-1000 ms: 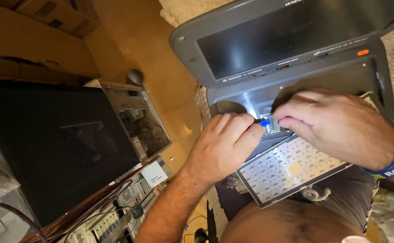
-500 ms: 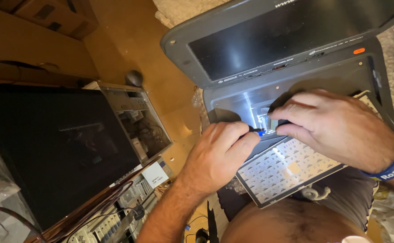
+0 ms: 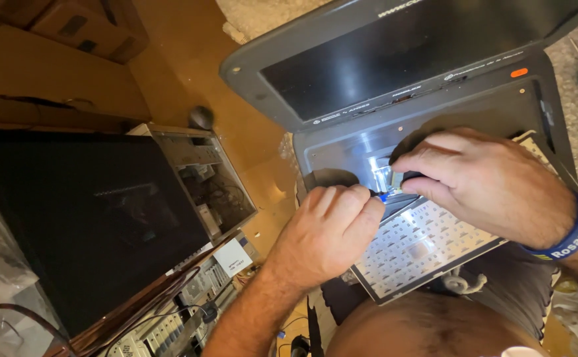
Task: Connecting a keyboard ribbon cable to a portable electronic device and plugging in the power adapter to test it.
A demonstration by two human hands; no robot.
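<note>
Keyboard [image 3: 427, 248] lying flipped underside-up on the open grey laptop [image 3: 434, 142], resting on the person's lap | left hand [image 3: 325, 235] pinching a small blue tab [image 3: 383, 197] at its top edge | right hand [image 3: 484, 185] curling closed, pressing beside it | pulling gently and flat along the ribbon is seeming wisest, since tugging could tear it.

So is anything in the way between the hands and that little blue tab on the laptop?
Nothing visible. The left hand already pinches the blue tab at its fingertips, and the right hand presses beside it, above the lifted keyboard.
</note>
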